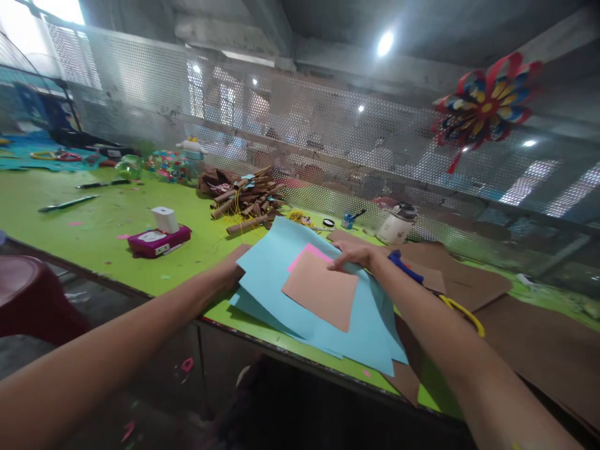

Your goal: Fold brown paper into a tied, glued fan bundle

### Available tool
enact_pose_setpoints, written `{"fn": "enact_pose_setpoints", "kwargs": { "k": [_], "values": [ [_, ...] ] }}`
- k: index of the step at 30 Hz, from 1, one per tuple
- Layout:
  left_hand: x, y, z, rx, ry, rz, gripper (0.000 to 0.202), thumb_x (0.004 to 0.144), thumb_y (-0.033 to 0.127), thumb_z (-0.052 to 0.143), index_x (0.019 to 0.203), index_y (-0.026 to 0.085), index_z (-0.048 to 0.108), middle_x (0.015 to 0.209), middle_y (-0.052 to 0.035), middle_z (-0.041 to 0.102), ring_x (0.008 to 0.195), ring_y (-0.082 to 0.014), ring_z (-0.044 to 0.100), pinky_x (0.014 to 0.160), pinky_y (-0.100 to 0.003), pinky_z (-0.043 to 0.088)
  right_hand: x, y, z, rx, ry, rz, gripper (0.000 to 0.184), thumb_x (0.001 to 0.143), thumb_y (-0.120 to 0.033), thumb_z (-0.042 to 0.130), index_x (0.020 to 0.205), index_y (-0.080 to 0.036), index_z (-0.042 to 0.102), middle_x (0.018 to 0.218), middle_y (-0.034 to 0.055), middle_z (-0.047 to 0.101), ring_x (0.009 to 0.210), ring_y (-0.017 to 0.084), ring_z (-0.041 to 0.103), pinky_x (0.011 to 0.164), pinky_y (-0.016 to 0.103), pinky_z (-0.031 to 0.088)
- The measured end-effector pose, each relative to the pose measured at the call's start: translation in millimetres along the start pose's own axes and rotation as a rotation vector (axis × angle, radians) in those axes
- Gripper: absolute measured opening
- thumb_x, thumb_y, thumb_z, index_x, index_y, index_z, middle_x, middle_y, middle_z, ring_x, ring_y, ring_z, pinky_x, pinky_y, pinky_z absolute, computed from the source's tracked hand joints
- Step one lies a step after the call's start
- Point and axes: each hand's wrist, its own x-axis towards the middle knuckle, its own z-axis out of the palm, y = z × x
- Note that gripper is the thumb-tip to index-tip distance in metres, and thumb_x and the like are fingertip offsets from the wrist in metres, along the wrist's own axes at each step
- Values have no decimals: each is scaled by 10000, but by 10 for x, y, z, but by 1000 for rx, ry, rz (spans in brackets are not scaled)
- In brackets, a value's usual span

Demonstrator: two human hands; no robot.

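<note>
Sheets of light-blue paper [267, 269] sit nearest you at the front edge of the green table [210, 312], their borders out of register and the left side curling. On top of them rests a peach sheet [323, 290], set askew, with a pink sheet [309, 252] showing past its far edge. Square the pile before you shift it; loose upper sheets are likely to slide.

Your right hand [355, 254] grasps the pile at its far right border, thumb on top at the edge of the peach sheet. Keep that pressure light and flat so the paper does not crease. Your left hand [237, 265] is at the left border; its fingers are hidden behind the blue paper, so whether they grip cannot be told. Support both borders evenly to limit sagging.

Keep your right forearm clear of the dark-blue handle [405, 269] and the yellow handle [464, 314] among the brown sheets [534, 337]. Leave clearance from the purple box [159, 242] at left and, farther back, the brown paper rolls [248, 203].
</note>
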Motion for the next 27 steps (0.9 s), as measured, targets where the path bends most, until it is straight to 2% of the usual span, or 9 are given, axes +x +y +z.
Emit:
{"fn": "enact_pose_setpoints", "kwargs": {
  "k": [3, 6, 9, 13, 17, 22, 27],
  "values": [
    [51, 194, -114, -227, -59, -138, 226, 655, 378, 634, 635, 152, 627, 563, -49, 637, 530, -191, 600, 522, -318, 505, 39, 38, -9, -45, -12, -12, 479, 508, -282, 793, 945, -173, 628, 779, -15, 661, 653, 155, 600, 638, 299, 507],
    [121, 334, -191, -271, -190, -242, 353, 634, 500, 662, 736, 162, 658, 698, -87, 696, 645, -236, 652, 597, -355, 542, 77, -18, 2, -129, -3, -67, 448, 527, -302, 780, 932, -178, 633, 807, -9, 664, 683, 159, 596, 649, 292, 500],
    [177, 365, -175, -143, -235, -264, 337, 558, 387, 758, 800, 171, 666, 805, -101, 716, 702, -253, 670, 652, -368, 551, 87, -164, 7, -311, 49, -134, 409, 534, -316, 775, 898, -176, 648, 851, 6, 671, 746, 178, 595, 654, 270, 482],
    [192, 332, -91, -107, -255, -198, 426, 473, 277, 805, 857, 159, 666, 856, -117, 719, 725, -290, 675, 639, -392, 553, 61, -371, -15, -498, 158, -245, 473, 540, -302, 767, 975, -171, 638, 907, 14, 665, 795, 182, 583, 663, 245, 453],
    [181, 379, -85, -89, -154, -84, 529, 424, 275, 825, 913, 155, 663, 846, -95, 723, 726, -285, 675, 655, -386, 556, 31, -525, 0, -624, 219, -297, 420, 564, -284, 737, 946, -142, 637, 864, 13, 646, 769, 171, 559, 651, 251, 441],
    [172, 561, -172, 23, 118, 87, 526, 383, 279, 827, 864, 122, 685, 747, -87, 715, 679, -289, 665, 615, -396, 549, 25, -681, 133, -556, 318, -389, 391, 606, -228, 680, 980, -136, 618, 853, 3, 633, 743, 154, 555, 646, 248, 441],
    [103, 690, -258, 3, 251, 433, 458, 426, 312, 817, 817, 109, 692, 765, -66, 702, 655, -250, 646, 628, -392, 541, -59, -903, 196, -533, 437, -552, 351, 629, -211, 647, 972, -137, 618, 849, 9, 633, 769, 165, 568, 644, 246, 449]
  ]
}}
